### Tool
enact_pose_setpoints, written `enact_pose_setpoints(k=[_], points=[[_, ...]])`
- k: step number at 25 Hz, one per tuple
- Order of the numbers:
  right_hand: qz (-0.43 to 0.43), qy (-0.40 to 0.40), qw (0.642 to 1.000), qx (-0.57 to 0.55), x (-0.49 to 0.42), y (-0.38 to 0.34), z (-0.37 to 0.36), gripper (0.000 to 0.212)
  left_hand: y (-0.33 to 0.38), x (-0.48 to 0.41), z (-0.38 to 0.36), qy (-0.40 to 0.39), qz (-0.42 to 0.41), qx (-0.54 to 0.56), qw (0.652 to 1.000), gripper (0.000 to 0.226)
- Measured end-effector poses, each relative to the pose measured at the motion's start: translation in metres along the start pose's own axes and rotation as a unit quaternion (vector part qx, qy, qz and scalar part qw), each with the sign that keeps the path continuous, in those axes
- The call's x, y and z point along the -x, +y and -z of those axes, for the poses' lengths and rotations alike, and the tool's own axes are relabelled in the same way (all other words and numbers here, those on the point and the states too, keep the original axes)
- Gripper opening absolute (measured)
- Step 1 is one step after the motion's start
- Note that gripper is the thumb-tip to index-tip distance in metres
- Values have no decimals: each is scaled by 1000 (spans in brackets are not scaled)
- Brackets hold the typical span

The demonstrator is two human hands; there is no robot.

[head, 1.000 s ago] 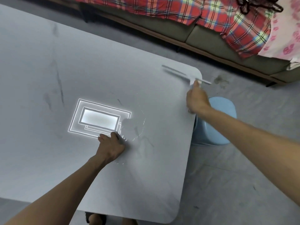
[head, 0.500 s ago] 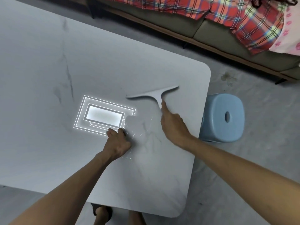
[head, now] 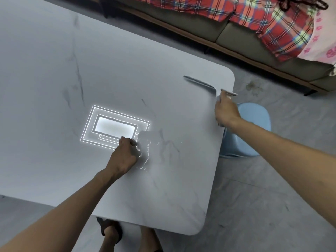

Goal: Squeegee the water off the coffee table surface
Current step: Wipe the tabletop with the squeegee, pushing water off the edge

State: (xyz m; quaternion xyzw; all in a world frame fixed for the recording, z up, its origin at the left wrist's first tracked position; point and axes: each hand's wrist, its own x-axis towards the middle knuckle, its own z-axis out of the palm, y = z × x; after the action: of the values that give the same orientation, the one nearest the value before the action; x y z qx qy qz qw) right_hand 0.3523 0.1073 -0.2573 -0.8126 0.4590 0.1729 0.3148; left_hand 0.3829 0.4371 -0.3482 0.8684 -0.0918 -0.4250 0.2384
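The coffee table [head: 54, 73] has a pale grey marbled top with rounded corners. My right hand [head: 226, 110] grips the handle of a light grey squeegee [head: 201, 83] at the table's right edge, its blade blurred and reaching partly past the rim. My left hand [head: 125, 154] rests as a closed fist on the tabletop near the middle. A thin pool of water [head: 147, 142] glints just right of that fist. A ceiling lamp's bright rectangular reflection [head: 114, 127] shows beside it.
A light blue plastic stool [head: 254, 128] stands on the floor against the table's right edge, under my right arm. A sofa [head: 181, 20] with a red plaid blanket [head: 263, 19] runs along the back. My sandalled feet [head: 111, 231] show below the near table edge.
My right hand has swept the squeegee from the middle of the table, near the water, out to the right edge. My left fist has stayed in place.
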Motion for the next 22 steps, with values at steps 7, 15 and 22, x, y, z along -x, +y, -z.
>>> enact_pose_setpoints(k=[7, 15, 22], points=[[-89, -101, 991, 9, 87, -2, -87, 81, -41, 48, -1, 12, -47, -41, 998, 45], [-144, -149, 976, -62, 197, 16, -150, 80, -89, 90, -4, -28, -58, -33, 997, 49], [-65, -66, 995, -27, 244, 35, -136, 65, -123, 140, -1, -2, -24, -2, 1000, 47]])
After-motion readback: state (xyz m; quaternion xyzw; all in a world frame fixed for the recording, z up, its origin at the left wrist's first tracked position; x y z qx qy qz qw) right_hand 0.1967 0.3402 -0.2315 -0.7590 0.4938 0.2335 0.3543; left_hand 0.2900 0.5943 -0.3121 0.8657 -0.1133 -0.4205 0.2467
